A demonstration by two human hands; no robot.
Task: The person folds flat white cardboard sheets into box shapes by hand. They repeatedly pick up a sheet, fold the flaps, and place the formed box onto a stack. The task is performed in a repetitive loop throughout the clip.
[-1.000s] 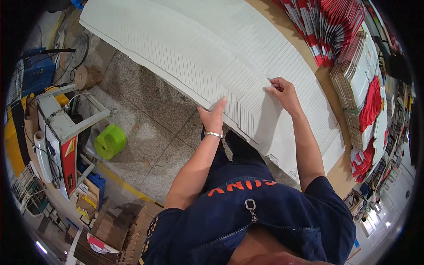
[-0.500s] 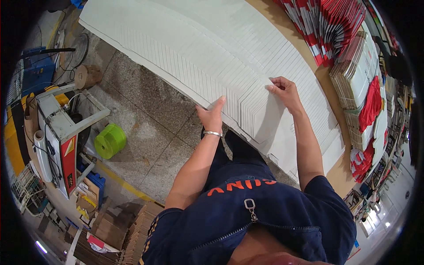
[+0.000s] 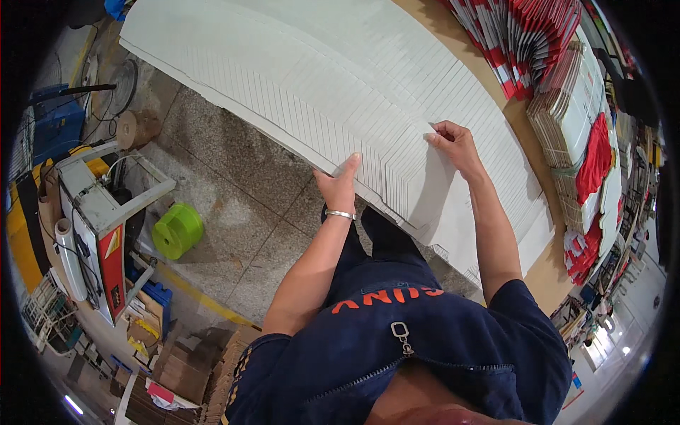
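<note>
White cardboard sheets (image 3: pixel 283 78) lie fanned out in overlapping rows across the table in front of me. At their near edge my left hand (image 3: pixel 338 185) is closed, thumb on top and the other fingers mostly hidden at the side or underneath. My right hand (image 3: pixel 457 146) is closed in a pinch at the edge of a sheet farther in, its thumb and forefinger meeting there. Between my hands the sheet edges form a tight stepped fan. A shadow of the right hand falls on the white surface.
Red-and-white folded packaging (image 3: pixel 496 42) fans out at the far right of the brown tabletop (image 3: pixel 520 131). Beside it stands a bundled stack of white cartons (image 3: pixel 567 113) with a red cloth (image 3: pixel 595 159). Left, on the floor, are a green tape roll (image 3: pixel 177 231) and a metal-framed machine (image 3: pixel 95 205).
Both hands keep nearly the same place and grip; the right hand has shifted very slightly left. The view has tilted a little.
</note>
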